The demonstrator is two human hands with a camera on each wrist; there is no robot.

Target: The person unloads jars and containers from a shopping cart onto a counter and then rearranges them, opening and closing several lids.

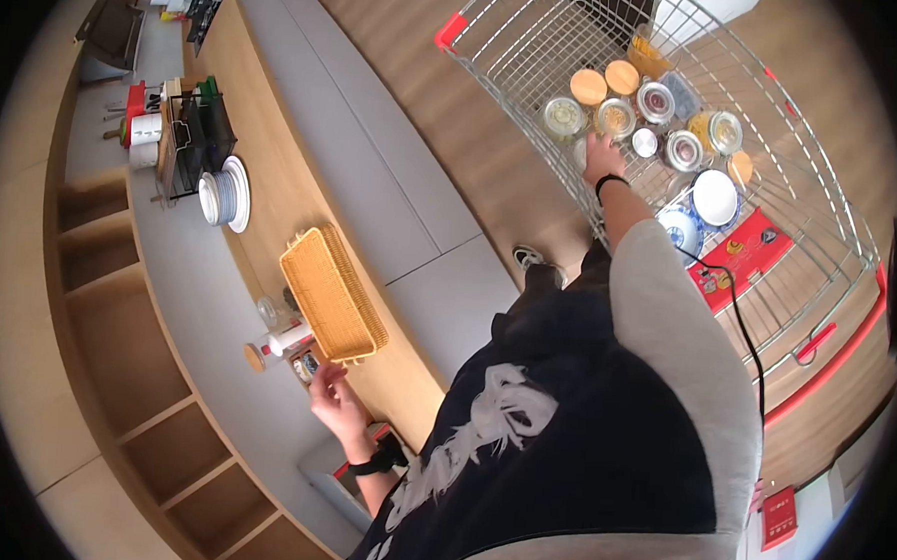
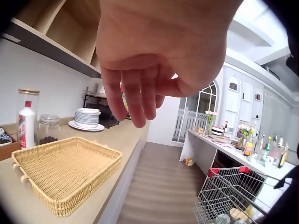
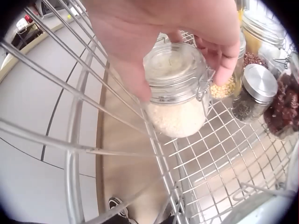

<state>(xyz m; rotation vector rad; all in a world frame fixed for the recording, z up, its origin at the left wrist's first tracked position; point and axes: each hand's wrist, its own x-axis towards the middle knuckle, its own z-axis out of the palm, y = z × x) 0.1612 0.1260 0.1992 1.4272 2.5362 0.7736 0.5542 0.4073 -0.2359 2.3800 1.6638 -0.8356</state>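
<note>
My right hand reaches into the wire shopping cart. In the right wrist view it grips a clip-top glass jar of white grains around the lid, thumb on one side and fingers on the other. Close by it are a jar of yellow kernels, a small jar with a silver lid and a jar of dark red dried pieces. My left hand holds nothing, its fingers hanging loosely near one end of a wicker basket on the counter.
A stack of plates and a black rack stand farther along the counter. Beside the basket are a white bottle and a lidded glass jar. Blue-patterned bowls sit in the cart with a red packet.
</note>
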